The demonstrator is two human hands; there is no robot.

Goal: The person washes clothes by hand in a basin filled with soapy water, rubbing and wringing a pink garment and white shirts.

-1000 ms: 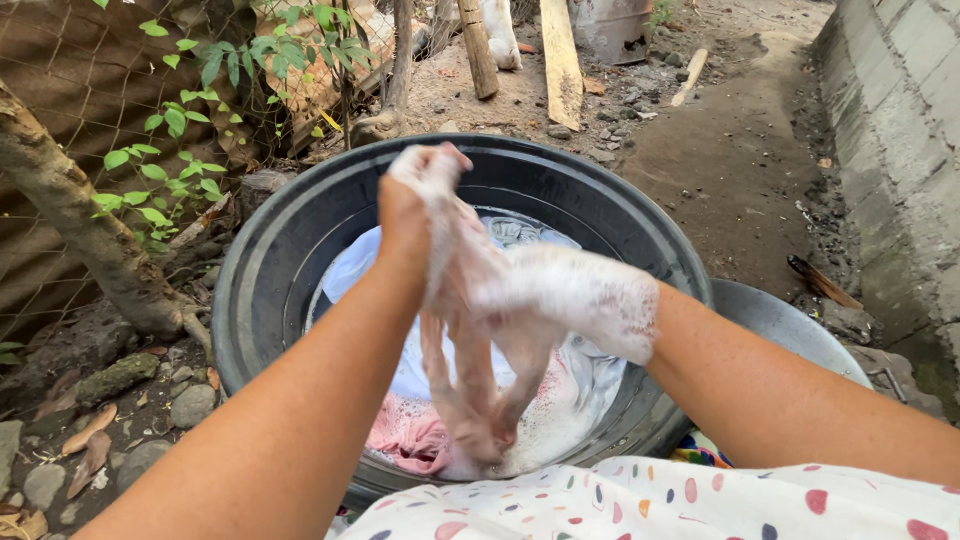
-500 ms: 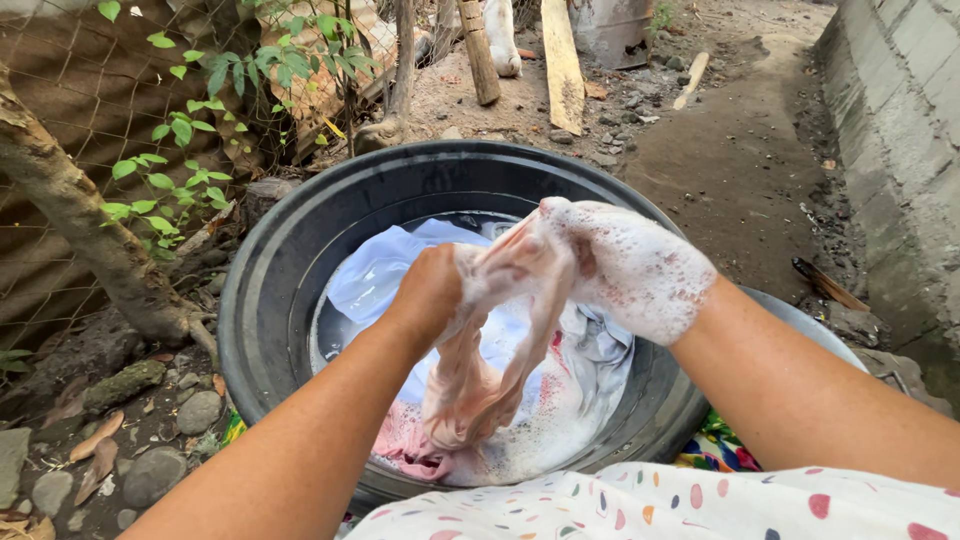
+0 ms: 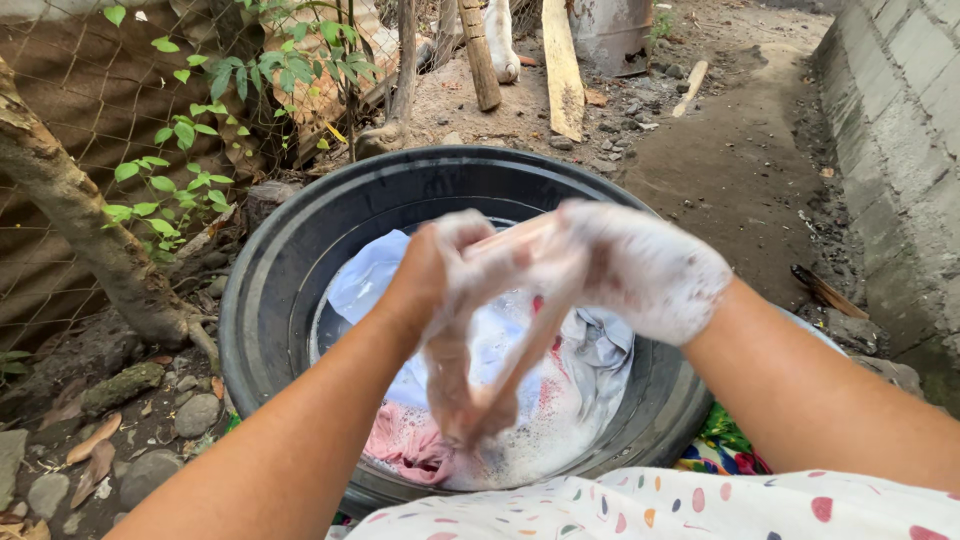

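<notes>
L hand (image 3: 432, 268): fingers clenched on pink cloth (image 3: 470, 375), sudsy.
R hand (image 3: 640, 268): fingers closed on same cloth, close to L, prob. for rubbing.
Cloth: hangs over black basin (image 3: 268, 300), drips fall inside.
Laundry (image 3: 375, 275): white, soaking, 10 o'clock.

This is an outdoor yard beside a home, used as a spot for washing clothes by hand. The ground (image 3: 740, 170) is bare packed dirt strewn with small stones (image 3: 150, 440) and dry leaves. On the left a wire mesh fence (image 3: 80, 110) runs behind a leaning tree trunk (image 3: 70, 220) and a leafy green shrub (image 3: 190, 130). A grey concrete block wall (image 3: 900, 130) borders the right side. Wooden planks (image 3: 560, 60) stand propped at the far end (next to a metal drum (image 3: 610, 25)). Near the middle, a big black plastic basin (image 3: 280, 290) of soapy water and laundry (image 3: 400, 290) sits straight on the earth.
</notes>
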